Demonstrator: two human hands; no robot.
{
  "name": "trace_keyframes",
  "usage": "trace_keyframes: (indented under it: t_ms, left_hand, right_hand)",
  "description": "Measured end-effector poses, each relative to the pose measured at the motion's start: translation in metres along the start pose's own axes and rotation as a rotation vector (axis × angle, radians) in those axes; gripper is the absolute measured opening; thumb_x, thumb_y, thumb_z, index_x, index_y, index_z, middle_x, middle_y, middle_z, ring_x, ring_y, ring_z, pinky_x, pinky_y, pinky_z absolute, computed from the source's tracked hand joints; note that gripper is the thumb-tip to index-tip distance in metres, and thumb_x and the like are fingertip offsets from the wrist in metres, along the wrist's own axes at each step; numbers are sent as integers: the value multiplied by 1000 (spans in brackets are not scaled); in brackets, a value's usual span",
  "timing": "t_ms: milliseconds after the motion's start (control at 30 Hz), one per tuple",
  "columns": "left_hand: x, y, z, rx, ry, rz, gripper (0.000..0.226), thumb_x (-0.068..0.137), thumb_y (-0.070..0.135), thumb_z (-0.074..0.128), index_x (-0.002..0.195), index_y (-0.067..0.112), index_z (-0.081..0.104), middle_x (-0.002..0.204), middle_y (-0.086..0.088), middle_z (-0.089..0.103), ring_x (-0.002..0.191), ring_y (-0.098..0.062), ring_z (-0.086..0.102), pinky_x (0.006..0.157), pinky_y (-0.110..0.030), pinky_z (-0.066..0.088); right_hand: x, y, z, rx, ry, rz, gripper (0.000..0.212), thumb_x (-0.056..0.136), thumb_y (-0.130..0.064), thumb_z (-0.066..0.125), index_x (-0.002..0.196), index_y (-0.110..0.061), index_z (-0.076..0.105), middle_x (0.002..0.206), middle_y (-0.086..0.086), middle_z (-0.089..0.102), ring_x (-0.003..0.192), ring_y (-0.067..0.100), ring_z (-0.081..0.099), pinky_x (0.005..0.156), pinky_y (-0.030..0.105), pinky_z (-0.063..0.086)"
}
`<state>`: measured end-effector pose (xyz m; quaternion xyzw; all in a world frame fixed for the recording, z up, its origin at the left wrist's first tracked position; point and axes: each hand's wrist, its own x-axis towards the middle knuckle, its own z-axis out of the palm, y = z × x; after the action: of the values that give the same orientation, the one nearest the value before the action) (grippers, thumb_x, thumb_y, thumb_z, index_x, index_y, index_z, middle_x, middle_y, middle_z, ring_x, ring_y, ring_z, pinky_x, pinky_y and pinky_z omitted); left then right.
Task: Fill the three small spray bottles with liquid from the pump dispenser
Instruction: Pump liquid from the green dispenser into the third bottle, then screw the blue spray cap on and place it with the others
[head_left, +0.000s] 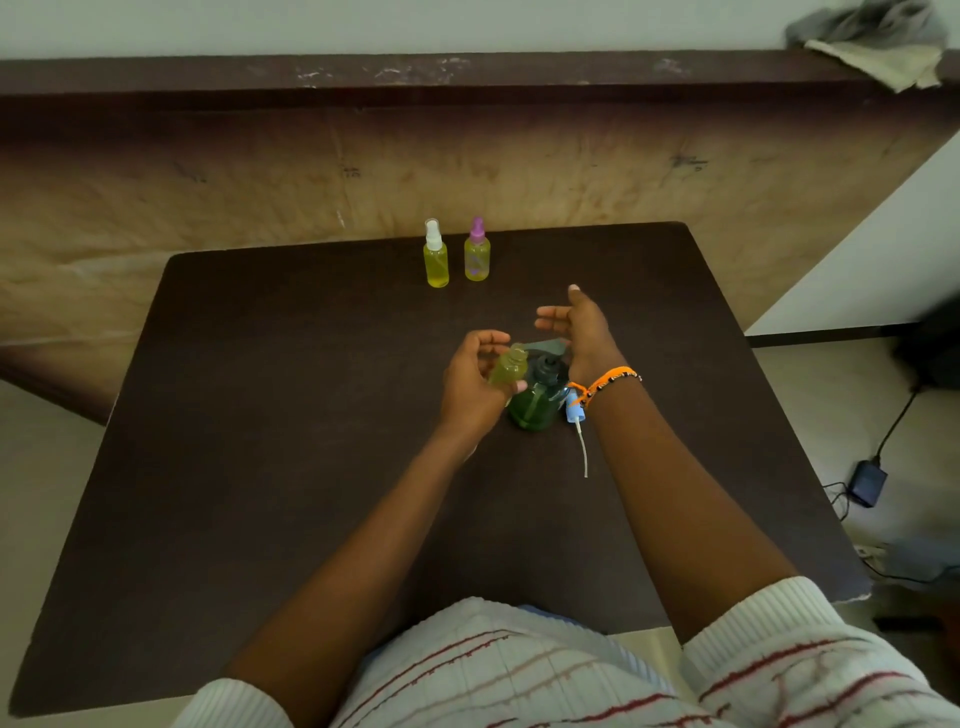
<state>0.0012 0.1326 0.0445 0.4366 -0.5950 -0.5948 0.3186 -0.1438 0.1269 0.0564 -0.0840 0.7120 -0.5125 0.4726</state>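
Left hand (470, 384) grips an uncapped small bottle (509, 370), tilted beside the green pump dispenser (537, 400) on the counter (260, 415); right hand (576, 325) hovers open-fingered just above the dispenser's pump, holding nothing.

Two capped yellow-filled spray bottles (456, 254) stand upright; the third bottle (509, 367), uncapped, tilts beside the green dispenser (537, 402).

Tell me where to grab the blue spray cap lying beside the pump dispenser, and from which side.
Pinch the blue spray cap by its stout blue head, coming from above. It lies flat on the table by the pump dispenser, close under the right wrist; its thin white dip tube trails toward the person and would likely flex.
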Motion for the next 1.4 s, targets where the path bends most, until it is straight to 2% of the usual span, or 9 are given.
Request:
trace_keyframes:
  t_ms: [67,233,367,667,800,933,1067,1233,1400]
  left_hand:
    - [-1,-1,0,7,0,-7,50,67,-8,72,103,21,52,100,2,61,95,-13,60,75,-22,51]
    - [-2,1,-1,24,4,-9,47,72,-6,70,103,23,52,109,-2,62,100,-12,59,71,-16,50]
    - [-6,2,-2,2,10,1,48,71,-7,70,105,23,51,110,-1,61,97,-10,59,70,-13,50]
    - [-11,7,-5,-34,34,47,54,70,-8,71,106,25,49,99,9,58,95,-9,61,82,-28,54]
    - [-13,10,-6,-38,40,59,55,69,-7,72,109,23,49,99,9,59,95,-8,61,83,-28,53]
    - [-15,12,-4,-49,51,51,55,68,-5,74,108,23,49,100,8,61,95,-8,62,83,-27,53]
    - [-17,15,-2,-37,54,59,54,68,-4,75,108,22,50,99,8,62,95,-8,62,83,-25,52]
    - [-21,22,-3,-62,49,79,54,67,-6,75,107,20,50,95,11,62,87,2,62,76,-16,52]
    - [-22,29,-3,-142,59,83,53,67,-13,72,109,11,50,95,7,62,80,6,63,70,-12,51]
  right_hand:
    - [4,5,-11,47,43,-21,46,103,-38,32,76,-15,60,79,1,61,81,11,48,95,32,31]
    - [1,31,-42,-138,165,-75,22,96,-3,46,94,-6,67,69,-5,62,64,3,55,61,16,37]
    - [-5,63,-55,-525,206,-120,25,93,-6,52,109,0,70,111,15,69,109,29,61,83,28,44]
    - [-6,92,-47,-741,210,-233,30,90,-14,63,92,16,66,96,31,67,94,40,63,80,43,48]
    - [-4,86,-50,-670,212,-174,36,93,-22,61,89,13,69,95,30,69,87,36,65,80,38,50]
    - [-7,59,-53,-557,234,-195,21,92,-16,62,103,-2,72,95,11,66,93,21,59,76,24,40]
    - [-17,20,-55,-349,200,-305,22,92,-9,61,111,0,66,103,11,66,91,16,57,82,29,46]
    - [-57,-25,-50,-170,77,-493,28,95,-3,56,122,0,58,105,9,62,95,15,59,73,16,49]
    - [-95,-51,-41,-116,2,-651,30,95,-2,56,124,0,58,107,9,64,97,13,61,79,18,52]
